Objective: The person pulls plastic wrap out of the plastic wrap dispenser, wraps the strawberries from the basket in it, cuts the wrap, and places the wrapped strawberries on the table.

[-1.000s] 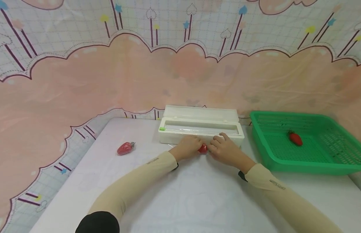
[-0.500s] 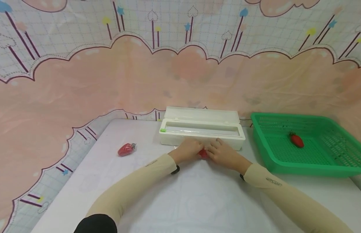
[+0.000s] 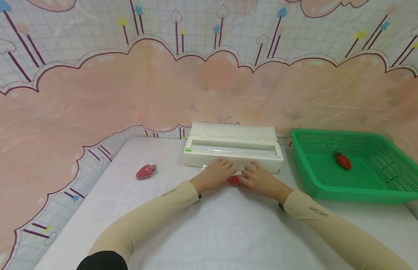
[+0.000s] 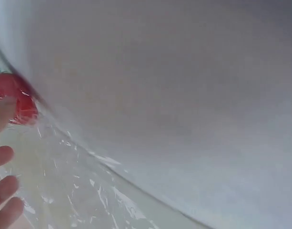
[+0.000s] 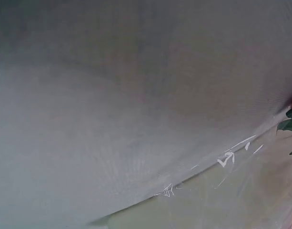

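A red strawberry [image 3: 234, 181], wrapped in clear film, lies on the table between the two hands. My right hand [image 3: 262, 182] holds it from the right with thumb and bent fingers; green leaves [image 5: 289, 125] show at the right wrist view's edge. On the other side is my left hand [image 3: 213, 174], palm down, its fingers reaching forward. In the left wrist view its thumb overlaps the strawberry [image 4: 26, 110], while the other fingers spread over loose cling film [image 4: 79, 191]. Just behind the hands stands a white cling film dispenser [image 3: 234, 163], lid raised, a roll inside.
A film-wrapped strawberry [image 3: 146, 172] lies on the white table [image 3: 209, 232] at the left. To the right, a green basket [image 3: 364, 197] contains one strawberry [image 3: 343, 160]. A patterned cloth [image 3: 209, 93] hangs behind the table.
The strawberry has come slightly nearer the person. My left hand has loosened from it and straightened its fingers toward the dispenser, while the right hand stays on it.
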`<state>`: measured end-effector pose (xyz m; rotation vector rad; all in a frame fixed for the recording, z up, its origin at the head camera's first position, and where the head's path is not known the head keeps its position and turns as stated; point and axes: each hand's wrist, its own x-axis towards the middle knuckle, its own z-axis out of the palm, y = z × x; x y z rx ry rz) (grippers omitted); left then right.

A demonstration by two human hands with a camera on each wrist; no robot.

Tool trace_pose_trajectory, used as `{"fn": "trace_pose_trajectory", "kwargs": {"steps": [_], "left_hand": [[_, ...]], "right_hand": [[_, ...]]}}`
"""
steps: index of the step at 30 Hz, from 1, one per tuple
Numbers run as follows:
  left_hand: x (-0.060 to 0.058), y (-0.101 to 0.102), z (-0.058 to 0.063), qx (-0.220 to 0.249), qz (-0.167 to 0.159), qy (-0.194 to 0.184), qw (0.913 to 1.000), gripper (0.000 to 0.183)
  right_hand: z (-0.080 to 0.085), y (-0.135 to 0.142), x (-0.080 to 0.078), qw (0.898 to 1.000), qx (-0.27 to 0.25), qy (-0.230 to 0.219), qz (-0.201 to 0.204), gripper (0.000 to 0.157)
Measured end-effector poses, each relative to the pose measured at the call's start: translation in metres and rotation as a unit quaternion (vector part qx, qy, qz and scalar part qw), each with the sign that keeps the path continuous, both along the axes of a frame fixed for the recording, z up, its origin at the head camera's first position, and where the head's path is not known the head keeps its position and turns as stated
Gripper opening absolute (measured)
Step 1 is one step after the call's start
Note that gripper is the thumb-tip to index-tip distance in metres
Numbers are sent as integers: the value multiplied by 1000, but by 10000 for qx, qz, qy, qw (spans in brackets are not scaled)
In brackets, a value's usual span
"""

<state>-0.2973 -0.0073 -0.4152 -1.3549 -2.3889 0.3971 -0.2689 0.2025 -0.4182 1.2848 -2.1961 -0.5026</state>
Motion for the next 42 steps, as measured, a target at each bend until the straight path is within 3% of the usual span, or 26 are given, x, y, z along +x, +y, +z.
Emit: {"fn": "trace_pose_trajectory", "kwargs": {"steps": [2,10,16,19,22,26,29,33,37,42], "left_hand": [[0,1,1,-108,-124,218,9996,26],[3,7,1,-450,-253,367,9980,27],[20,-1,-1,-505,-421,21,9978,27],[34,-6,0,-544,-237,-211,9980,35],[47,-9,-1,-505,153,-428,9977,42],[58,-8,-3,-381,499,-469,9969,40],[62,-7,-6,-325,534,-370,9974,35],[68,-6,-5,-399,585,-412,9966,34],[75,-5,-4,-349,919,-561,9936,40],[81,-2,-1,98,1197,-628,9908,48]], "right_hand": [[1,-1,-1,9999,29,-88,-50,23],[0,-4,-2,9995,-154,-244,124,20],[-4,-3,14,9987,-264,-113,409,24],[-4,-4,25,9979,-316,-122,553,27],[-4,-6,35,9974,-336,-245,583,30],[-4,-8,44,9973,-393,-300,542,31],[-4,-9,50,9975,-426,-446,335,35],[-3,-12,59,9947,-461,-881,-249,40],[-1,-15,66,9866,-618,-1291,-783,38],[-1,-17,70,9785,-887,-1472,-1141,37]]}}
